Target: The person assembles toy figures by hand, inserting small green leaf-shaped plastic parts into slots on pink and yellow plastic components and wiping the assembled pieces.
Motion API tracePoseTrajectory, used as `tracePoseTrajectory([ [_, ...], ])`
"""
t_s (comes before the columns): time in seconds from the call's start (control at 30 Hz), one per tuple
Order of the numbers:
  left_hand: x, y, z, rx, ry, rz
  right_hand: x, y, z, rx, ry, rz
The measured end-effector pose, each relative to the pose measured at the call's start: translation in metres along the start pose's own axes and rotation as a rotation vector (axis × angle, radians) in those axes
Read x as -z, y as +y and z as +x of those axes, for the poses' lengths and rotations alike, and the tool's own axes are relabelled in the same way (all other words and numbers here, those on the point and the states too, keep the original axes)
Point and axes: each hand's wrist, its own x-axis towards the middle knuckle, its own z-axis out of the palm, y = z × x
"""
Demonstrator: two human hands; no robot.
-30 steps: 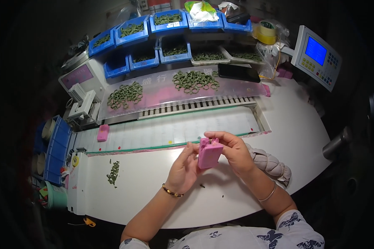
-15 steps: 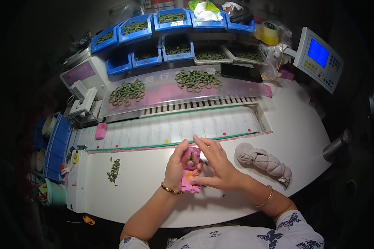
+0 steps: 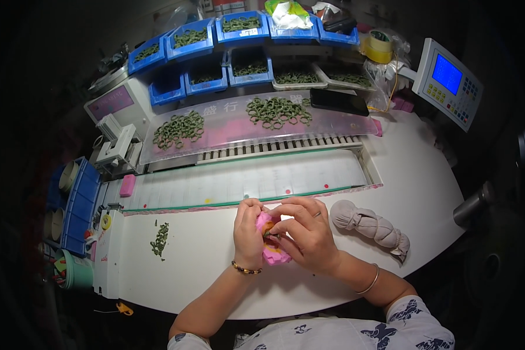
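Near the front middle of the white table, my left hand (image 3: pixel 250 234) is wrapped round a pink rubber mould (image 3: pixel 279 255), which is bent open and tilted. Orange shows on the mould's inner face. A small green wax ring (image 3: pixel 270 235) sits at its middle, partly covered by fingers. My right hand (image 3: pixel 309 233) closes on that ring from the right, with thumb and fingertips pinched together. Left of my hands, small green wax scraps (image 3: pixel 160 240) lie in a loose pile.
Beyond my hands runs a pale conveyor belt (image 3: pixel 239 181) carrying a pink block (image 3: pixel 128 185). Green rings (image 3: pixel 279 112) lie on a clear shelf (image 3: pixel 227 137) under blue bins (image 3: pixel 239 36). A knotted grey cloth (image 3: pixel 370 227) is at right, below a control panel (image 3: pixel 449 81).
My right hand's spread fingers have come together on the green wax ring. The mould has tilted and bent in my left hand. On the belt, the pink block has shifted left.
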Motion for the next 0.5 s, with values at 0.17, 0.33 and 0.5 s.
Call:
tracePoseTrajectory([
  [0.17, 0.001, -0.004, 0.002, -0.010, 0.057, -0.051, 0.000, -0.005, 0.001, 0.040, 0.006, -0.006],
  [0.33, 0.026, 0.008, 0.013, 0.340, -0.229, -0.376, 0.004, -0.009, 0.001, 0.104, 0.042, -0.014],
  [0.5, 0.006, 0.011, 0.005, 0.300, -0.172, -0.059, 0.017, 0.020, 0.008, -0.335, 0.140, 0.439],
])
